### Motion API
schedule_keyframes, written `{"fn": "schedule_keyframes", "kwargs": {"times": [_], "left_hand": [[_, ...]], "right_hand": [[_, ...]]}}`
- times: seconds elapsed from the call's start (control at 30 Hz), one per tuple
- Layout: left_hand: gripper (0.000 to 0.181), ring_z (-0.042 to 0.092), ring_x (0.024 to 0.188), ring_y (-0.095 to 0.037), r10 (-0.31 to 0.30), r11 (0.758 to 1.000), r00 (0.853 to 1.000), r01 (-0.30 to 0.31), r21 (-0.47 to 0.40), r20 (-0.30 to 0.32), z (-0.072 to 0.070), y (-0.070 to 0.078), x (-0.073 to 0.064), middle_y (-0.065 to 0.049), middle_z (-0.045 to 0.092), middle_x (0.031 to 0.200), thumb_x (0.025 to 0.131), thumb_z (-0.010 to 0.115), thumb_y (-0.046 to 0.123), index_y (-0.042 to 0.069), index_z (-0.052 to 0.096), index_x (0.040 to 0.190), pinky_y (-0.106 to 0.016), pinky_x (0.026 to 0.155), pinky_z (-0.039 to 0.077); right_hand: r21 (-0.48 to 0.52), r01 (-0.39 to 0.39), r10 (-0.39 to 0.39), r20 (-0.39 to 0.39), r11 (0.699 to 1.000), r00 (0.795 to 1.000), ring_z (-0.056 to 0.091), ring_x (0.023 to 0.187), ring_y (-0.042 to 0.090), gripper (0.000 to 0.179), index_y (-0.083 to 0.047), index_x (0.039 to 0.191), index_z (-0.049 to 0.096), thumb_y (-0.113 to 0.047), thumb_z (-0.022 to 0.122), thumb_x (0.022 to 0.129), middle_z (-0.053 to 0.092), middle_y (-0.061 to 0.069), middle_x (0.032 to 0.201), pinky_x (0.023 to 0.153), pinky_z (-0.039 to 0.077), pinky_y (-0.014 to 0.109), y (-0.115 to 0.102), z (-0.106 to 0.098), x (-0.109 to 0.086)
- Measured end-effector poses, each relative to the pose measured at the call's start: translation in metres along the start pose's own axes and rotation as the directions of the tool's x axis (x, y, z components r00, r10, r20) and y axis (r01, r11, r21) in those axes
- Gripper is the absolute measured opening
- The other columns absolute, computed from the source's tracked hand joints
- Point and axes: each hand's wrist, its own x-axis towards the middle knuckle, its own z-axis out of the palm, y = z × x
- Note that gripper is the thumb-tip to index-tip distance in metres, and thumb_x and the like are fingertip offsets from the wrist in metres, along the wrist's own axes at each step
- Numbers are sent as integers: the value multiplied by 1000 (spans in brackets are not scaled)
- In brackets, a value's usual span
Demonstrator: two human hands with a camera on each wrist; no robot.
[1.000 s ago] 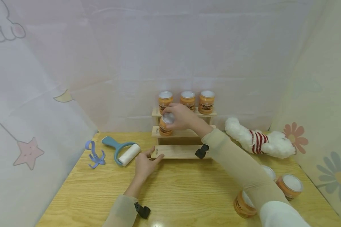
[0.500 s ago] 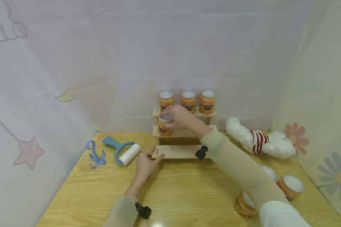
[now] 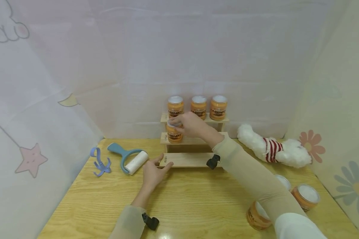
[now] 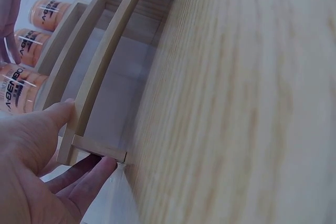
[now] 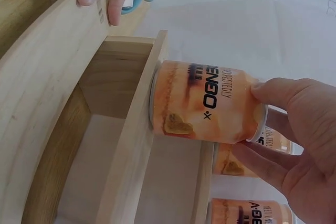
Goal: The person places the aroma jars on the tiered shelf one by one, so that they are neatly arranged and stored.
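My right hand (image 3: 189, 125) grips an orange can (image 5: 205, 100) by its top end, thumb on one side and fingers on the other. The can stands upright at the left end of the middle step of a three-step wooden rack (image 3: 191, 160), its label facing front. My left hand (image 3: 153, 172) holds the left end of the lowest step, thumb on top and fingers at the side support (image 4: 100, 148). On the top step, three like cans stand in a row: a left can (image 3: 175, 105), a middle can (image 3: 198, 105) and a right can (image 3: 218, 108).
Left of the rack lie a blue-handled lint roller (image 3: 136, 163) and a purple hook-shaped stand (image 3: 101, 166). A white fluffy toy (image 3: 273, 149) with red stripes lies at the right. More cans (image 3: 305, 196) stand front right, partly behind my right forearm. A fabric backdrop (image 3: 197, 49) rises behind.
My right hand has straightened the tilted can on the middle step and turned its label to the front. My left hand has stayed on the rack.
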Motion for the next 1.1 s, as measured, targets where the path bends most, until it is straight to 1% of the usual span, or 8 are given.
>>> {"fn": "schedule_keyframes", "kwargs": {"times": [0.2,0.3,0.4,0.47,0.6,0.7,0.93,1.1], "left_hand": [[67,82,93,-31,-5,1000,1000,5,3,-3,-1,1,2,-20,68,142,89,88,41,8,67,143,-41,76,67],[67,81,97,-32,-12,1000,1000,12,12,-5,-2,-1,0,-19,67,143,89,88,41,8,67,143,-43,79,66],[67,80,100,-34,-19,999,1000,19,26,-9,-2,-3,-1,-20,67,142,89,88,40,7,67,143,-44,81,66],[67,81,98,-33,-19,999,1000,19,30,-10,-2,-3,-1,-21,68,141,89,88,40,7,67,143,-43,79,66],[68,82,95,-32,-21,1000,1000,21,22,-13,-2,-2,1,-22,69,139,88,89,41,8,67,143,-41,75,66],[67,82,95,-31,-28,999,999,28,19,-16,-1,-3,2,-20,69,139,88,89,42,10,68,143,-42,76,66],[66,82,95,-31,-25,1000,1000,25,14,-6,1,-5,3,-19,67,143,89,88,41,9,67,143,-42,77,67],[67,81,99,-33,-15,999,1000,15,29,-13,-1,-6,3,-18,68,143,89,88,40,8,66,144,-42,77,67]], "right_hand": [[17,-11,11,-26,1000,1000,79,101,21,35,-13,139,71,-19,71,104,67,2,146,85,62,30,0,3,1],[23,-15,16,-28,1000,999,75,83,16,34,-13,139,72,-19,70,105,67,3,146,76,57,26,0,6,0],[34,-3,4,-33,999,999,62,65,13,33,-12,137,73,-19,69,105,71,5,141,70,54,27,1,3,-5],[45,9,-7,-41,999,999,64,69,14,33,-11,136,74,-18,70,104,74,7,137,77,58,31,3,-5,-10],[86,9,-6,-36,996,999,78,102,23,34,-12,135,75,-16,73,102,72,9,140,99,61,42,8,-27,-28],[98,13,-11,-22,995,1000,74,122,30,34,-13,136,74,-17,73,102,70,10,145,105,59,48,13,-43,-47],[106,26,-27,8,994,1000,77,106,26,35,-12,136,74,-14,74,101,72,12,140,89,62,47,36,-66,-97],[134,40,-44,30,990,999,74,116,31,33,-11,133,75,-9,72,101,72,12,140,95,62,52,52,-73,-129]]}}
